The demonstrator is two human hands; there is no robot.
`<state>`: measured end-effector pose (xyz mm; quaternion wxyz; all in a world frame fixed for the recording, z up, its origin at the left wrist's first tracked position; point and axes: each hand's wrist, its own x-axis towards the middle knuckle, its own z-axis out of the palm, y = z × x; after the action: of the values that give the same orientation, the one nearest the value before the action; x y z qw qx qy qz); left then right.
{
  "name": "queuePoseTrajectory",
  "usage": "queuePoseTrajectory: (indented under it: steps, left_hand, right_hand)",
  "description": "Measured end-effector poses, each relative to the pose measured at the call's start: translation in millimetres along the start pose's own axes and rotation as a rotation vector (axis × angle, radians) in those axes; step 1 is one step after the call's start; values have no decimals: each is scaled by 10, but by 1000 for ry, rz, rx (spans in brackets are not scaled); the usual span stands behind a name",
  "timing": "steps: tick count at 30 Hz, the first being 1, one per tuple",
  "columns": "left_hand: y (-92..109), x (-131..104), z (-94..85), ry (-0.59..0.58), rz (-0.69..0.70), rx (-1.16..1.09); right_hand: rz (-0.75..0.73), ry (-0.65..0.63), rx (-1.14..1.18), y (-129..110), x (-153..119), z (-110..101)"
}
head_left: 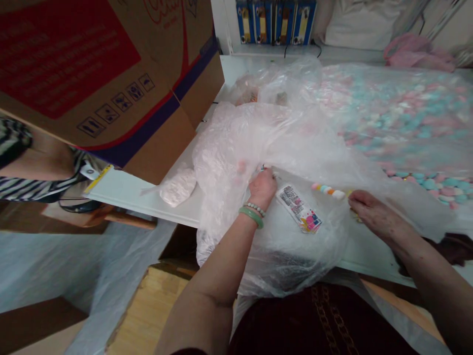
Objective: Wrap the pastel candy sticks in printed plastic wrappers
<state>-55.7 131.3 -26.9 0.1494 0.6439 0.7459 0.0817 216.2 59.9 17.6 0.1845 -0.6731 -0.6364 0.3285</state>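
My left hand, with a green bangle and a beaded bracelet at the wrist, is closed over the clear plastic sheeting; what its fingers pinch is too small to make out. My right hand is closed at the end of a short row of colourful candies in pink, yellow, blue, orange and white. Between my hands, printed labels lie in a small stack on the plastic. Pink, blue and white candies fill a large clear bag at the right.
A big cardboard box stands at the upper left. Near it a small white bag lies on the white table. Blue boxes line the back shelf, beside a pink bag. A person's arm shows at the left.
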Motion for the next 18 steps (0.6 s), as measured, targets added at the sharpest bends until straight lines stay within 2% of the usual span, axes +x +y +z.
queuePoseTrajectory:
  steps: [3,6,8,11,13,15,16,18]
  left_hand:
    - [10,13,-3,-22,107,35]
    - [38,15,-2,-30,214,56]
    - [42,6,-23,-9,201,38]
    - [37,-56,-113,37,107,-30]
    - [69,-169,-196,86,69,-99]
    - [161,-361,-258,110,91,-213]
    - [228,-482,-270,84,124,-295]
    - [376,-745,-250,-71,219,-520]
  right_hand:
    - [41,-38,111,-88,1,-32]
    - [127,-45,272,-171,147,-34]
    - [169,-32,394,-174,296,-47]
    - [252,-2,524,-82,471,-89]
    - [325,59,529,17,513,-102]
    - [377,114,500,116,505,-91]
    - [382,136,487,161,491,-82]
    - [332,164,434,243,461,-83]
